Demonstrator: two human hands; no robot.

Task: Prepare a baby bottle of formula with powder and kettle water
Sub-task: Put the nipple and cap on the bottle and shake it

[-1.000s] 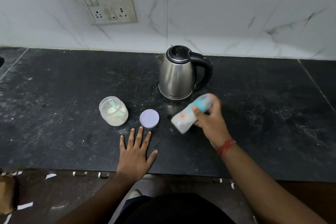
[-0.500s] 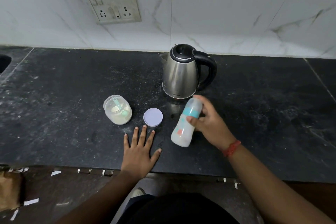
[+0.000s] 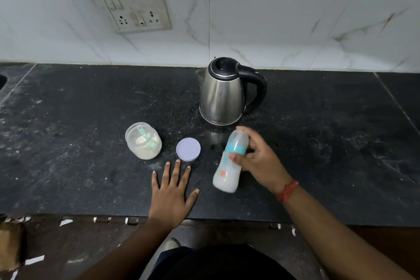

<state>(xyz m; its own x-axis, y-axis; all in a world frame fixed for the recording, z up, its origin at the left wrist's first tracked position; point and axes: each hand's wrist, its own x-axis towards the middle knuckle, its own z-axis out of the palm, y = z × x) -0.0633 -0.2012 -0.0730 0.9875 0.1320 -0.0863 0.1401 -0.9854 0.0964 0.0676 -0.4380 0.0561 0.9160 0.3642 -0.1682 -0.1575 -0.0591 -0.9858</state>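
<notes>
The baby bottle (image 3: pixel 229 164) sits just right of the frame's middle, tilted and a bit blurry, with milky liquid inside; whether its bottom touches the counter (image 3: pixel 68 109) is hard to tell. The right hand (image 3: pixel 261 161) grasps it around the blue ring, hiding part of it. The left hand (image 3: pixel 172 191) lies flat with fingers spread, below the purple lid (image 3: pixel 188 149). The kettle (image 3: pixel 223 93) stands above.

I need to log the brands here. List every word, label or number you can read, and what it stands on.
Kettle: small dark print low on the steel body, too blurred to read.
Baby bottle: coloured marks only, no legible text.
Switch plate: no readable lettering.
Powder jar and lid: none.
</notes>
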